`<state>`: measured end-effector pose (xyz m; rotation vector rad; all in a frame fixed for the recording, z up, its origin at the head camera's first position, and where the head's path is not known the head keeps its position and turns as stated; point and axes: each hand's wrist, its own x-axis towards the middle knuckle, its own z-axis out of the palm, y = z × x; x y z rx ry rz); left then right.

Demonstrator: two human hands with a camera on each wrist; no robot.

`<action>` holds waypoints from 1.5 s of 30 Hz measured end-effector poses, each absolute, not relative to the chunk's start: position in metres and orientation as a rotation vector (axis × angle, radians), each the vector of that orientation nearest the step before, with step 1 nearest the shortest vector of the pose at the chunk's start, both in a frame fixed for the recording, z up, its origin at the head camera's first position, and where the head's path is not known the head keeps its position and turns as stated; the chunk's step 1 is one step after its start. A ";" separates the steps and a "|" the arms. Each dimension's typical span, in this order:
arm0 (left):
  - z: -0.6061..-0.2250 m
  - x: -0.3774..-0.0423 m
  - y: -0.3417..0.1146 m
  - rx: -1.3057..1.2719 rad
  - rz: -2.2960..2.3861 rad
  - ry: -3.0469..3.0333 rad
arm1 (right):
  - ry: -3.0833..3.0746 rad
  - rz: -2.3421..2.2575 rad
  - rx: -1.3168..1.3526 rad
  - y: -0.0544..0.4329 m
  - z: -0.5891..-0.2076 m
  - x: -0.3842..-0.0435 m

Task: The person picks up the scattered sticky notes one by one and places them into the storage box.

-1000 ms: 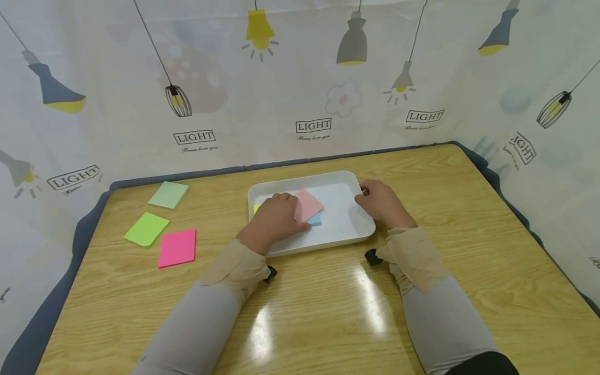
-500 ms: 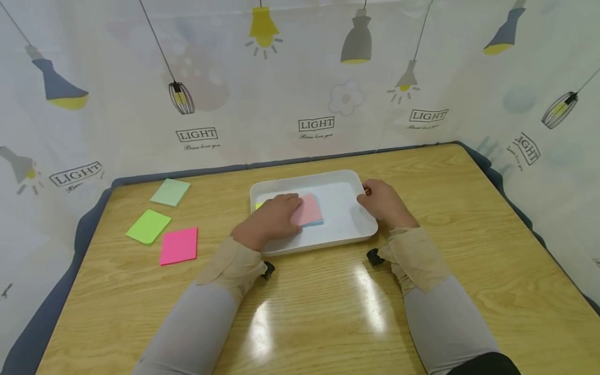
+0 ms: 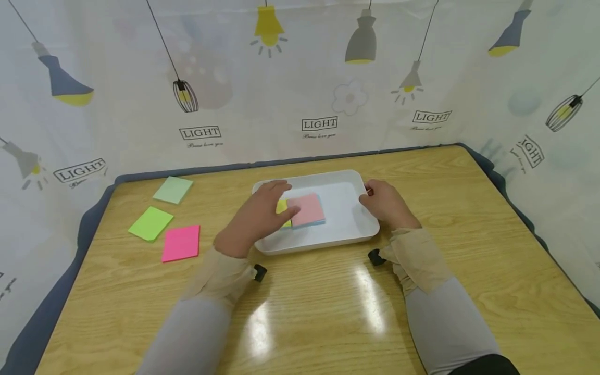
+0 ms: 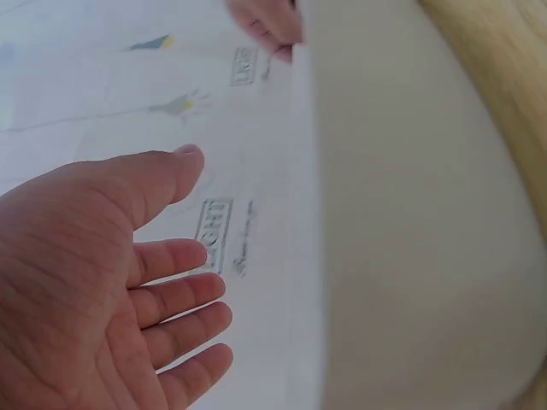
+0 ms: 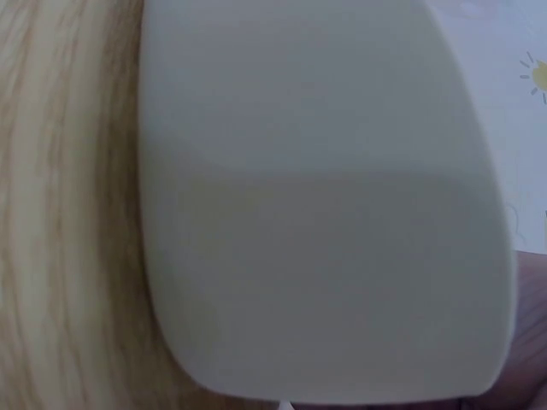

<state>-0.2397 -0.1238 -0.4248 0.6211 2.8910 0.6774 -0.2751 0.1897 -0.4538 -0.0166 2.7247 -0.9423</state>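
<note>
In the head view, a white tray sits on a wooden table, in the middle toward the far edge. The left hand is over the tray's left end, its thumb spread well apart from the fingers; whether the thumb tip touches the pads below cannot be told. The right hand grips the tray's right rim with curled fingers. Inside the tray, a pale pink pad lies on a blue pad, with a yellow pad just to their left, partly hidden. On the table's left side lie 3 more pads: a pale green pad farthest away, a lime pad, and a hot pink pad nearest. The left wrist view shows the left hand's fingers loosely extended beside the tray's pale outer wall, with the right hand partly visible at the rim beyond. In the right wrist view, the tray's outer side fills most of the view, blurred, and the right hand's grip is hidden.
</note>
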 end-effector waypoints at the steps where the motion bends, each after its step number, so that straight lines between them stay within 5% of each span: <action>1: -0.423 -0.238 -0.130 0.607 0.706 2.914 | 2.726 -0.941 -0.022 0.190 -0.454 -0.275; 14: -0.404 -0.213 -0.221 0.345 0.812 3.008 | 2.727 -0.969 -0.037 0.189 -0.454 -0.274; 28: -0.425 -0.189 -0.327 0.098 0.704 2.757 | 2.744 -0.935 -0.084 0.192 -0.458 -0.275; 45: -0.443 -0.183 -0.329 0.171 0.594 2.766 | 2.754 -0.924 -0.091 0.190 -0.457 -0.275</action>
